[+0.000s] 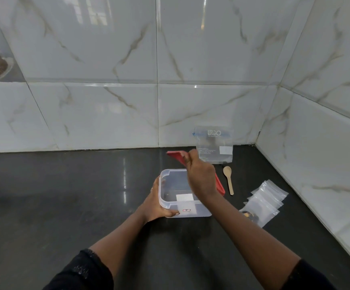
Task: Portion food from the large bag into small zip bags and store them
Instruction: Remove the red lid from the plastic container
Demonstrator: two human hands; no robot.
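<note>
Small zip bags (266, 200) lie heaped on the table (65, 195), right of the clear box (199, 211). Behind the box stands the large bag (213, 146); a wooden spoon (228, 181) lies just right of the box. Our left hand (157, 204) wraps its grip round the box's near corner; our right hand (201, 178) pinches the red lid (175, 154), tilted over the box.
</note>
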